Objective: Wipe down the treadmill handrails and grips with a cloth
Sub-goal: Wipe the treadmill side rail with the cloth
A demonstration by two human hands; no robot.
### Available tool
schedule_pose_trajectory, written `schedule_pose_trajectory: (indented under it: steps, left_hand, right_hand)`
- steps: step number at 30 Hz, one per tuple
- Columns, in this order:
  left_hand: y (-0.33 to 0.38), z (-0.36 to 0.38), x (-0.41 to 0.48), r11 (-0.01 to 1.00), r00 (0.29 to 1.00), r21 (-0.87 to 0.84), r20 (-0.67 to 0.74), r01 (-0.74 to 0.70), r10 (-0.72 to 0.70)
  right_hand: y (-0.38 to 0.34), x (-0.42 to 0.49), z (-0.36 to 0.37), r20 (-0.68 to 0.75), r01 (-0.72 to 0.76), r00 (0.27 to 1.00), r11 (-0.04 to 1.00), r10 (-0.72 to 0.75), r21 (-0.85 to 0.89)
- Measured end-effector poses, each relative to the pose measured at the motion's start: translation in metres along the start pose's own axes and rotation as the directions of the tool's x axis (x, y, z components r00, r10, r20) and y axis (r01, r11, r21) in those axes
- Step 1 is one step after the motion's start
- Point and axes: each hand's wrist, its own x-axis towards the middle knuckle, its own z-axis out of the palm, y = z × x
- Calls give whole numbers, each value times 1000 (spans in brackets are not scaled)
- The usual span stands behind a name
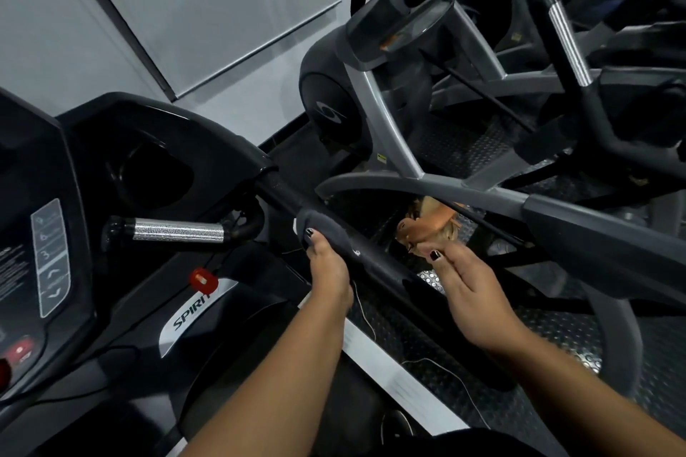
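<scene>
The treadmill's black right handrail (375,263) slopes from the console down toward me. A dark grey cloth (323,224) is wrapped over its upper part, and my left hand (328,267) grips the cloth around the rail, thumb on top. Just right of the rail, my right hand (469,293) pinches an orange and tan object (427,224) between thumb and fingers; I cannot tell what the object is. A silver pulse grip (178,230) lies crosswise under the console, to the left of the cloth.
The treadmill console (52,256) with its buttons and red safety key (203,280) fills the left. A grey elliptical machine (408,122) stands close on the right, its curved arm (427,184) just beyond the handrail. Studded rubber flooring (557,330) lies below.
</scene>
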Motion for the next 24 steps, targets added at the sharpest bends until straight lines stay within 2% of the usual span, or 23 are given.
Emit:
schedule_pose_trajectory:
  steps: [6, 9, 12, 17, 24]
  left_hand:
    - [-37, 7, -34, 993, 999, 109, 14, 41, -43]
    - [-36, 13, -35, 987, 998, 151, -41, 57, -51]
    - [-17, 14, -17, 984, 994, 179, -112, 0, 20]
    - [27, 9, 35, 991, 968, 101, -226, -91, 112]
    - [77, 3, 77, 992, 968, -124, -252, -16, -16]
  right_hand:
    - [1, 10, 8, 13, -40, 999, 999, 39, 28]
    - [-4, 17, 11, 39, -66, 997, 997, 65, 34]
    - [-8, 21, 13, 56, -96, 994, 995, 94, 38]
    - [-11, 29, 27, 90, -149, 984, 989, 151, -22]
    - [-28, 46, 41, 135, -187, 972, 981, 193, -61]
